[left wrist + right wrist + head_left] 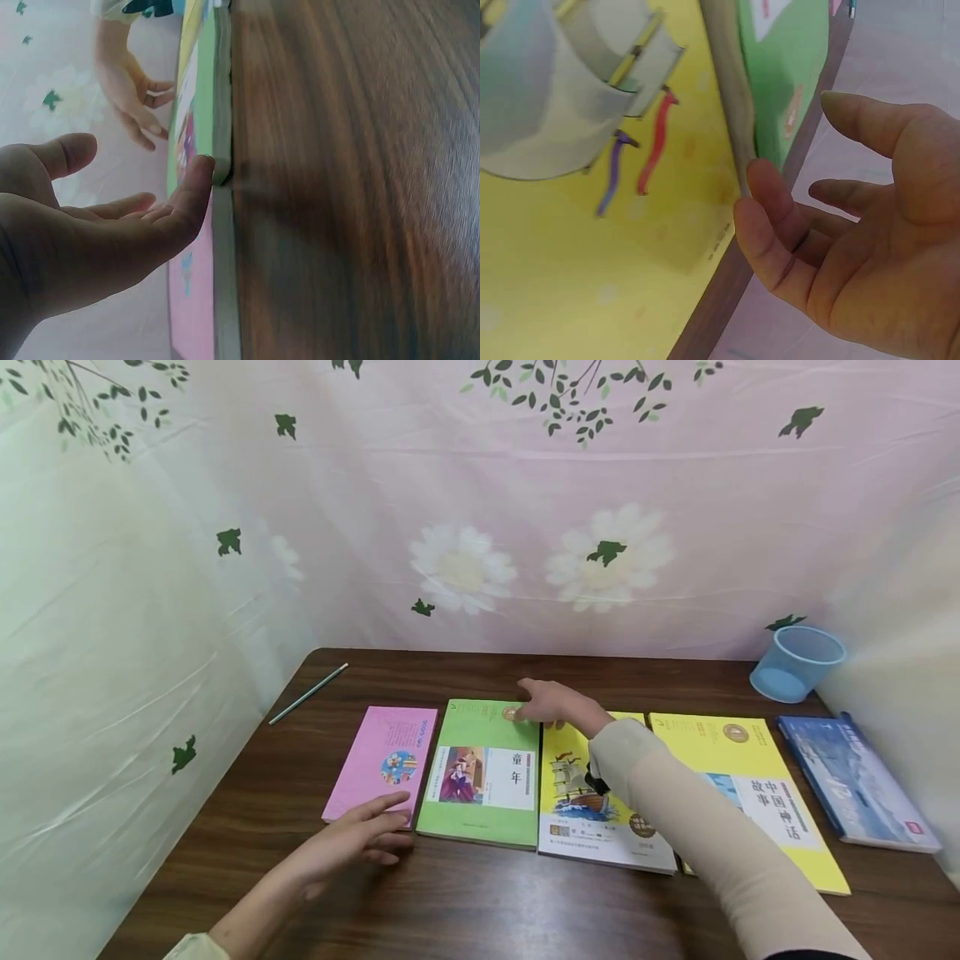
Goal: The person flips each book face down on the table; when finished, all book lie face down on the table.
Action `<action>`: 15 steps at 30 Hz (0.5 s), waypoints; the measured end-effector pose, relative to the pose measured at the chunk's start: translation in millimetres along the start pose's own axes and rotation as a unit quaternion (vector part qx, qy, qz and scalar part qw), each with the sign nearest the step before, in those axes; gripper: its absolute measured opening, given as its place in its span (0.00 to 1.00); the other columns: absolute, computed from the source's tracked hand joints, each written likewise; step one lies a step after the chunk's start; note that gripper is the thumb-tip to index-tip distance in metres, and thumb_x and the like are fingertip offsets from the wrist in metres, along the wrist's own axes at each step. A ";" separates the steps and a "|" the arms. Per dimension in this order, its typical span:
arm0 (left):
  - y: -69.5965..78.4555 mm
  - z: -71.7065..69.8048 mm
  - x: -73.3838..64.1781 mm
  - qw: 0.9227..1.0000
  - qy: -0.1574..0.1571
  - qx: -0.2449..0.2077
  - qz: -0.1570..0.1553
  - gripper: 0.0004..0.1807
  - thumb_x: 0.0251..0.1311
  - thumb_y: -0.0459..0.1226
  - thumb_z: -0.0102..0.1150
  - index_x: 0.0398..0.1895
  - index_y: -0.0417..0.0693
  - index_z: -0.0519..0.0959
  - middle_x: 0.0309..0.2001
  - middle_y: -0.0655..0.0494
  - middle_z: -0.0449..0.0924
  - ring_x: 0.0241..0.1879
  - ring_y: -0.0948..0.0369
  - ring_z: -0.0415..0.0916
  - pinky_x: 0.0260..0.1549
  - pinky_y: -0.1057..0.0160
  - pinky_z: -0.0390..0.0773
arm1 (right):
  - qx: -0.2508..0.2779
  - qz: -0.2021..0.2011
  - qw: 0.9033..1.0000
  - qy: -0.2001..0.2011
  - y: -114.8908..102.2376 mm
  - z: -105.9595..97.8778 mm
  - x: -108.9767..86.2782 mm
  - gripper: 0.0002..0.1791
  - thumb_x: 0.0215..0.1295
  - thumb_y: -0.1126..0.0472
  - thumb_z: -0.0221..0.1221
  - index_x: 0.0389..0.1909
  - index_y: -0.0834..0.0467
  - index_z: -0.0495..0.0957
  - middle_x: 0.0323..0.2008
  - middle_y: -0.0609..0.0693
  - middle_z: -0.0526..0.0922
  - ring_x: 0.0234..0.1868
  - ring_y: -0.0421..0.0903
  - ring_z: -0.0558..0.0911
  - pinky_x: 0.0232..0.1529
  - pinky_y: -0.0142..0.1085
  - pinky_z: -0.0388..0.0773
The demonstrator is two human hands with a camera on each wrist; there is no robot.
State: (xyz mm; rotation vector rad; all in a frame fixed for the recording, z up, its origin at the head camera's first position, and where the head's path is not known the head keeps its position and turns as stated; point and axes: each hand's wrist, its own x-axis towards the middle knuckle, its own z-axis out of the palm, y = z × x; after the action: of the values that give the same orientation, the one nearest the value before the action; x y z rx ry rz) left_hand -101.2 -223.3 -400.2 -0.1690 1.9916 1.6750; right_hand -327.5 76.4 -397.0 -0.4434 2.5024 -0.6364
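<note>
A green book [477, 822] lies face up between a pink book [356, 760] and a yellow book with a sailing ship [555, 735]. My left hand [356, 839] hovers at the near edges of the pink and green books, fingers extended and holding nothing. In the left wrist view, a fingertip [199, 169] is close to the green book's corner; contact is unclear. Across the far end of the green book reaches my right hand [558, 703], its fingers loosely bent. The right wrist view puts its fingertips [751, 225] beside the ship book's edge, gripping nothing.
Another yellow book [813, 860] and a blue book [862, 785] lie to the right. A light blue cup [783, 677] stands at the far right corner. One thin pencil-like stick [309, 693] lies at the far left. Patterned curtains [465, 485] border the brown table [480, 902].
</note>
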 end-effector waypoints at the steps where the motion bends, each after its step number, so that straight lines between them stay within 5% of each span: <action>1: -0.2 1.4 0.8 1.000 -0.007 -0.003 -0.001 0.38 0.73 0.48 0.52 0.77 0.37 0.53 0.74 0.29 0.57 0.60 0.48 0.78 0.52 0.54 0.83 | -0.002 -0.001 1.000 0.000 0.8 1.4 -0.6 0.46 0.70 0.46 0.59 0.81 0.52 0.46 0.53 0.58 0.78 0.27 0.49 0.73 0.28 0.41 0.75; 6: -0.1 6.5 3.8 0.999 -0.027 -0.023 -0.010 0.40 0.73 0.49 0.51 0.78 0.37 0.51 0.74 0.30 0.56 0.60 0.49 0.78 0.53 0.53 0.82 | -0.008 -0.002 1.000 -0.006 2.6 8.9 -1.7 0.45 0.69 0.49 0.60 0.80 0.52 0.48 0.48 0.56 0.80 0.23 0.46 0.71 0.25 0.38 0.73; 15: 0.8 8.8 -2.1 0.996 -0.035 -0.076 -0.023 0.39 0.74 0.47 0.48 0.78 0.36 0.48 0.73 0.27 0.53 0.60 0.50 0.77 0.53 0.52 0.82 | -0.021 -0.015 1.000 0.016 10.9 14.2 -1.6 0.47 0.66 0.48 0.64 0.80 0.53 0.51 0.53 0.56 0.80 0.16 0.42 0.65 0.21 0.36 0.72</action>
State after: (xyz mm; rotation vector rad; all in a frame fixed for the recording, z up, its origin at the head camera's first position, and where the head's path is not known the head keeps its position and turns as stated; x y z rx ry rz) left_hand -97.0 -215.3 -399.3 -0.2056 1.7978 1.7783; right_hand -320.3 81.3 -412.7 -0.4904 2.5477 -0.6072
